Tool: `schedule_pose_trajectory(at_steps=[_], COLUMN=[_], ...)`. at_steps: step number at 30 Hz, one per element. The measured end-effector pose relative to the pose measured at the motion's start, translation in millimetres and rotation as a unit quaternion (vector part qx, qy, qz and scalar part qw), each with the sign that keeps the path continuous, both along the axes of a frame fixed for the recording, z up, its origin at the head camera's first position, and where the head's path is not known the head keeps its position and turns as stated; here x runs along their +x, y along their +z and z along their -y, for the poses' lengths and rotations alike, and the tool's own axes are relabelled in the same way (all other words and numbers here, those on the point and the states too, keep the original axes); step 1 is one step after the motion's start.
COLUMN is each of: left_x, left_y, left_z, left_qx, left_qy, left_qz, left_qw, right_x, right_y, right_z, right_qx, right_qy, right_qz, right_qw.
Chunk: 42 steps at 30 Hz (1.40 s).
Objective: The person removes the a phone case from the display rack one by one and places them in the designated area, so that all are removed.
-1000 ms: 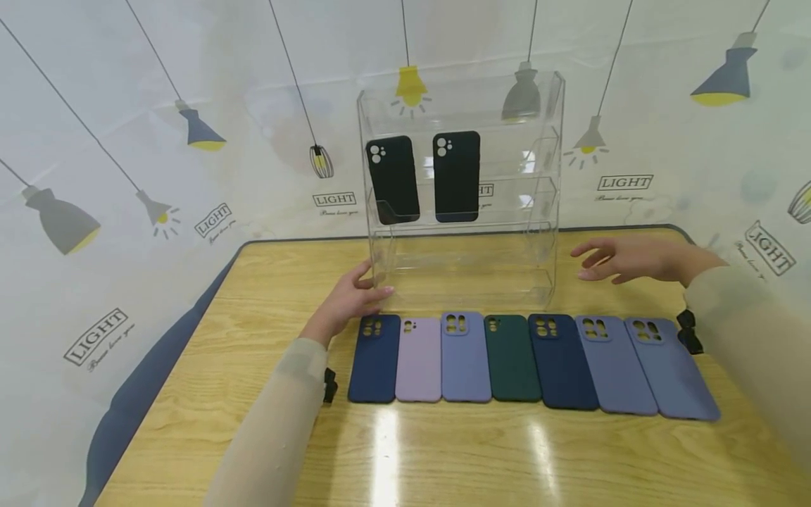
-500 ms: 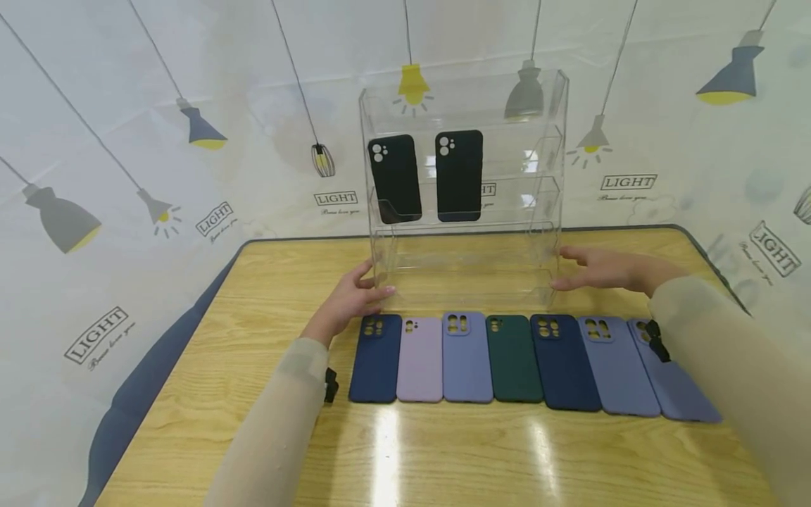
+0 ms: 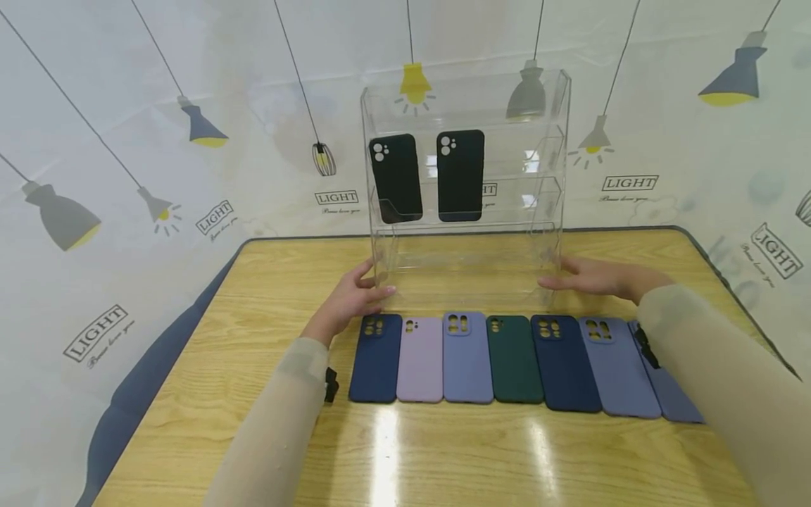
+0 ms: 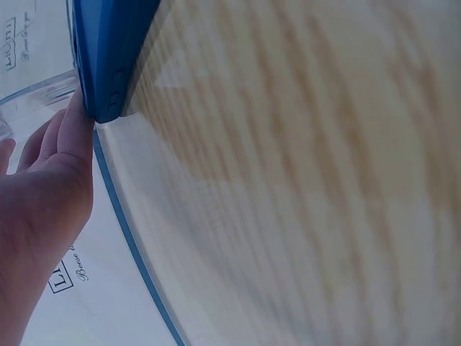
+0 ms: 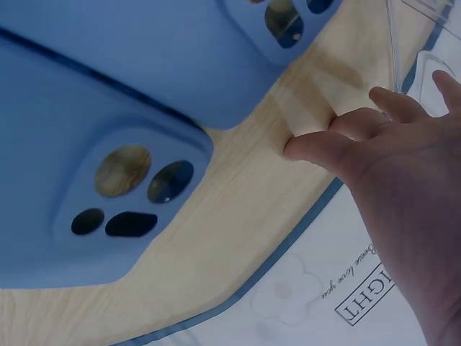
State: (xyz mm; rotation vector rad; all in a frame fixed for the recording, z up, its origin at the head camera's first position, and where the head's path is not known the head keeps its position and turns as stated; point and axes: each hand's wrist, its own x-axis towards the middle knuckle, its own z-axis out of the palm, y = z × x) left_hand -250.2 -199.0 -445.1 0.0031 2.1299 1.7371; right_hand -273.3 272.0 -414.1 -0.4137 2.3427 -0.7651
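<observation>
A clear plastic tiered display stand stands upright at the back of the table. My left hand grips its lower left side, thumb across the front edge and the other fingers around the outside. At its lower right side, my right hand holds it the same way, thumb overlapping the front. Two black phone cases, a left one leaning slightly and a right one, sit in a middle tier. In the left wrist view a blue phone case lies beside my fingers.
In front of the stand lies a row of phone cases: dark blue, pink, lilac, green, another dark blue, and two bluish-purple ones at right, the last partly hidden by my right sleeve. Behind hangs a lamp-printed backdrop.
My right hand has moved left from beside the stand onto its lower right side, its sleeve now covering part of the last case. The left hand has stayed in place.
</observation>
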Motion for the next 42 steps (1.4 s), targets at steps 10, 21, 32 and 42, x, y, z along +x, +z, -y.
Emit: schedule_pose_trajectory(at_steps=[10, 21, 32, 42], left_x=[-1.6, -10.8, -32.8, -47.3], left_y=[1.5, 21.6, 102.7, 167.0], left_z=[-1, 7, 6, -13], left_qx=[0.001, -0.159, -0.225, -0.255], left_qy=[-0.003, -0.062, 0.052, 0.078], left_qz=[-0.003, -0.075, -0.214, -0.303], left_qw=[1.0, 0.9824, 0.9491, 0.9147], right_x=[-0.9, 4.0, 3.5, 2.8], right_y=[-3.0, -3.7, -5.9, -8.1], right_z=[1, 4, 6, 3], right_qx=[0.016, 0.022, 0.016, 0.019], right_qy=[0.005, -0.007, -0.011, -0.004], right_qz=[0.0, 0.007, 0.002, -0.007], right_qw=[1.0, 1.0, 1.0, 1.0])
